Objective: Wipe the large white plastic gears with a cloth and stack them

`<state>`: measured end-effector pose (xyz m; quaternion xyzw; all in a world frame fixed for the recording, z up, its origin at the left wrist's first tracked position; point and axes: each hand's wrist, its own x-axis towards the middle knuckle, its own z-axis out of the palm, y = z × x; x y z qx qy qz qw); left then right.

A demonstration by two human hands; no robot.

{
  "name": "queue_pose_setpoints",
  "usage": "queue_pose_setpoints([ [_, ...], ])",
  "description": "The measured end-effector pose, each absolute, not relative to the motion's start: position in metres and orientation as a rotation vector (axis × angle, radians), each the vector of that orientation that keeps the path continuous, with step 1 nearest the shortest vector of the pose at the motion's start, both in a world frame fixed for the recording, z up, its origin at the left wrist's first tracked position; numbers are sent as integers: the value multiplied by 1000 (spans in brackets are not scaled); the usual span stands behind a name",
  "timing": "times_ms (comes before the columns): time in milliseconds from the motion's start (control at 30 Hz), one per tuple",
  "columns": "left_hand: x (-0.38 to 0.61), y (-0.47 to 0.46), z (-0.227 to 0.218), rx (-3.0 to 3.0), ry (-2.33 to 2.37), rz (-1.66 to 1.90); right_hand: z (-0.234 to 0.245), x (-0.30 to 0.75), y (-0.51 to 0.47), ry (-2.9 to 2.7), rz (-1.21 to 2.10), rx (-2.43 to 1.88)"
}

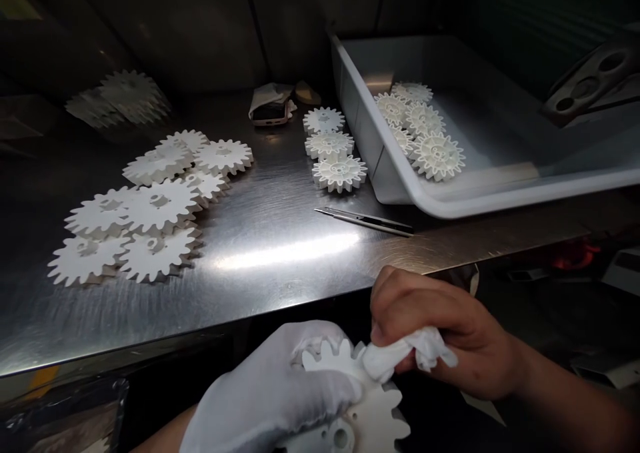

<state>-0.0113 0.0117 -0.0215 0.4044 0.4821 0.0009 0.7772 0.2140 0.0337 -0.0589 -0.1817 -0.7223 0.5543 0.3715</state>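
The white plastic gear, which looks light and stiff and is best held by its flat face, sits just off the near edge of the steel surface, clamped in the gloved left hand, while the right hand has its fingers clamped on a cloth against the gear's teeth.

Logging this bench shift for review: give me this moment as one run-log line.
left hand: white-gloved, holds white gear | right hand: bare, presses white cloth on gear | steel bench: more gears, grey tub

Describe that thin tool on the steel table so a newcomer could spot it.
Find the grey tub on the steel table's right side. Just left of its front corner lies a slim craft knife, the only long, thin thing near the round white gears.
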Motion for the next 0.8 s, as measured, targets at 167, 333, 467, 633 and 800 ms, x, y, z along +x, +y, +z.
queue_pose_setpoints([
  [167,-16,8,-24,907,992,102,-68,227,35,-2156,1475,-619],
  [333,-12,11,-20,818,1002,59,-66,242,31,-1803,1532,-847],
  [467,-10,10,-22,804,986,49,-64,236,28,-1679,1648,-792],
  [633,-13,7,-25,871,984,35,-70,221,27,-1716,1639,-615],
  [800,-14,8,-25,875,975,81,-70,229,29,-1959,1584,-611],
])
